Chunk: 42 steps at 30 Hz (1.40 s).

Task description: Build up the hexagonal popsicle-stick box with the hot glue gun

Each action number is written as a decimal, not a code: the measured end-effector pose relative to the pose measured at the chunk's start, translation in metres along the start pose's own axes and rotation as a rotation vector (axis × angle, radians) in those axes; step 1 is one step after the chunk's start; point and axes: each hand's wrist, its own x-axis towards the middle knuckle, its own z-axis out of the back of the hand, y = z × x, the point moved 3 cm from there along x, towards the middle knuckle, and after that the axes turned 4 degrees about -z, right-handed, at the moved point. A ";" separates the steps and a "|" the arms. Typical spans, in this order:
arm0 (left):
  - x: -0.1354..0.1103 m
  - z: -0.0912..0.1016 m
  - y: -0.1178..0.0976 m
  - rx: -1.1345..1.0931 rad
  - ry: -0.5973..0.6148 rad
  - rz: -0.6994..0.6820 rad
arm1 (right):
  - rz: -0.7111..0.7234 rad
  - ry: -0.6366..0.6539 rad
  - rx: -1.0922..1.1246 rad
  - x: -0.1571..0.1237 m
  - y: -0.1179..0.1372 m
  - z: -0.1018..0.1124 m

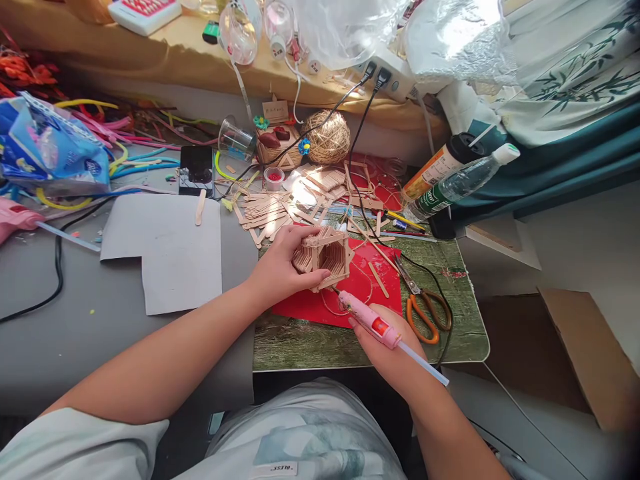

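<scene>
My left hand (291, 264) is wrapped round a small hollow box of stacked popsicle sticks (325, 257), tilted so its opening faces me. In my right hand (387, 333) is a pink hot glue gun (369, 316), with a long clear glue stick (425, 363) poking out of its back end. The gun's nozzle points at the lower edge of the box; whether it touches I cannot tell. Beneath both hands lies a sheet of red paper (310, 311) with a loop of twine and a loose popsicle stick (379, 280) on it.
Orange-handled scissors (423, 313) lie right of the red sheet. Behind are loose popsicle sticks (265, 212), a twine ball (327, 137) and a plastic bottle (460, 183). A black cord (357, 153) crosses the table. Grey card (183, 280) and a second pink glue gun (17, 217) lie left.
</scene>
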 end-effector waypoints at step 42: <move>0.000 -0.002 0.001 -0.001 -0.014 0.017 | 0.045 -0.127 -0.064 -0.006 0.016 0.008</move>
